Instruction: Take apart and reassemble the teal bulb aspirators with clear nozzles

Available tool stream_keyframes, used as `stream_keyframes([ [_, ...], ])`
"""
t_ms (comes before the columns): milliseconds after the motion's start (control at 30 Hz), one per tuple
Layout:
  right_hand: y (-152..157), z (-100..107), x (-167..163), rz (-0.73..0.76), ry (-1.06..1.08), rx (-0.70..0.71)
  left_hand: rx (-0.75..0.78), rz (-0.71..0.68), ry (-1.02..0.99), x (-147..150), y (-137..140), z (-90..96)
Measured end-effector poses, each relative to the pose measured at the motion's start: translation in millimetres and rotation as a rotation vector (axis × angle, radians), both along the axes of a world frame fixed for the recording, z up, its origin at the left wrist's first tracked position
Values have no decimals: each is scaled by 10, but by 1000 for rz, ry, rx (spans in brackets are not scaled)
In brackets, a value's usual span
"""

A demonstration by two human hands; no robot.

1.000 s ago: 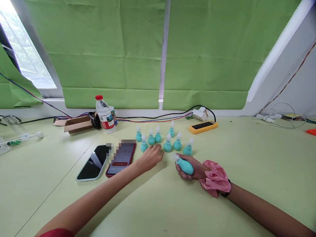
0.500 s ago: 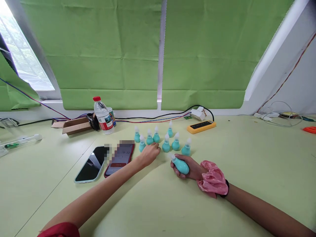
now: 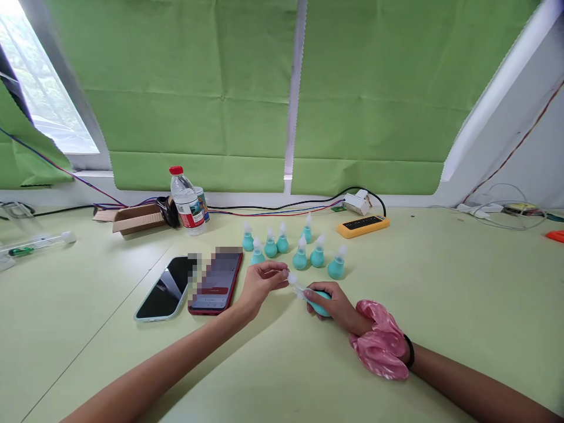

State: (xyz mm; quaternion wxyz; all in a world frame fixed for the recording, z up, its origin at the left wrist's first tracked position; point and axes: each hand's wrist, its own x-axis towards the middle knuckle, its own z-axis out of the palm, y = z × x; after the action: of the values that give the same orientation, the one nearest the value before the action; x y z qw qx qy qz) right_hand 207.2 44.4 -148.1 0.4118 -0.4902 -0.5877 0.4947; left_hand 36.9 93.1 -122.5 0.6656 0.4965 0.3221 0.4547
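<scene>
Left hand (image 3: pixel 259 286): centre of the frame, forearm rising from the lower left edge, wrist bent, fingers pointing right.
Left grip: fingertips at the clear tip (image 3: pixel 292 278) of the held bulb (image 3: pixel 324 303); cannot tell whether they pinch it.
Right hand (image 3: pixel 337 308): right of centre, forearm entering from the lower right corner, thumb laid forward.
Right grip: wrapped around the held bulb's teal body.
Held bulb position: just right of centre, tilted, tip toward the left hand.
Right wrist: pink wrap (image 3: pixel 379 341) and black band (image 3: pixel 410 351).
Standing bulbs (image 3: pixel 300 260): eight, teal, upright, mid-frame.
Tabletop (image 3: pixel 440 294): pale green, across the lower half.
Phones (image 3: pixel 163 291): two, flat, left of centre.
Back of tabletop: cardboard box (image 3: pixel 138 220), red-capped bottle (image 3: pixel 187 202), left; yellow box (image 3: pixel 363 227), right of centre.
Room: green blinds (image 3: pixel 189 100) across the top; window (image 3: pixel 53 88), upper left.
</scene>
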Motion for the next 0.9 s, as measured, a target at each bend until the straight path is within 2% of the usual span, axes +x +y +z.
stream_keyframes([
  [200,-30,-12,-15,1,-33,13,-113,-112,6,-24,21,-16],
  [333,-30,-25,-8,7,-37,12,-110,-213,42,-57,69,-9],
  [500,-4,-29,10,-73,-75,38,-105,-183,64,-78,114,-86],
  [600,-9,-23,10,-101,-188,145,-101,-183,78,-76,114,-125],
  [800,-62,-26,-17,-213,-533,496,-141,-140,95,-58,74,-132],
  [900,-76,-35,5,-215,-737,598,-151,-122,109,-44,46,-107],
])
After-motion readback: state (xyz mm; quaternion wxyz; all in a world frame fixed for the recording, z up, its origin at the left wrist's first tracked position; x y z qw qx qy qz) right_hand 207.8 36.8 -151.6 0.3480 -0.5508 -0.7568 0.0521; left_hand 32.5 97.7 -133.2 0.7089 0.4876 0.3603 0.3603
